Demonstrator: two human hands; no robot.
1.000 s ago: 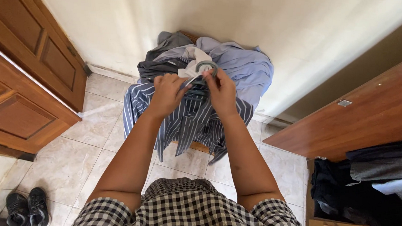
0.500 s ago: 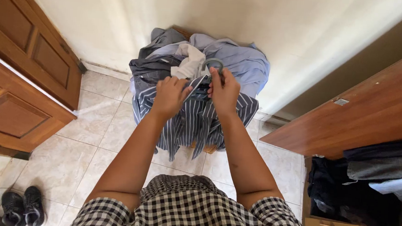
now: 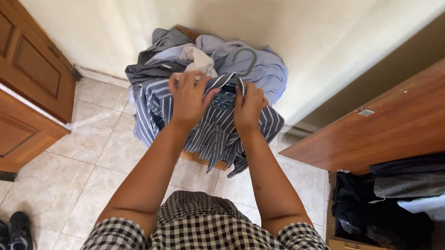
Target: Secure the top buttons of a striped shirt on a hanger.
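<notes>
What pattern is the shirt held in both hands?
The shirt is dark blue with thin white stripes, clearest in the head view.

striped shirt (image 3: pixel 212 124): soft cloth | hanger (image 3: pixel 244 59): grey, perhaps plastic | wardrobe door (image 3: pixel 387 125): glossy wood | floor (image 3: pixel 91 163): smooth tile

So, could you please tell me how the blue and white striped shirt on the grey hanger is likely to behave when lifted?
The blue and white striped shirt would probably flop: its hem hangs in loose folds. It looks light, since the left hand and right hand hold it by fingertips. The grey hanger seems stiff, so the shoulders likely keep shape.
</notes>
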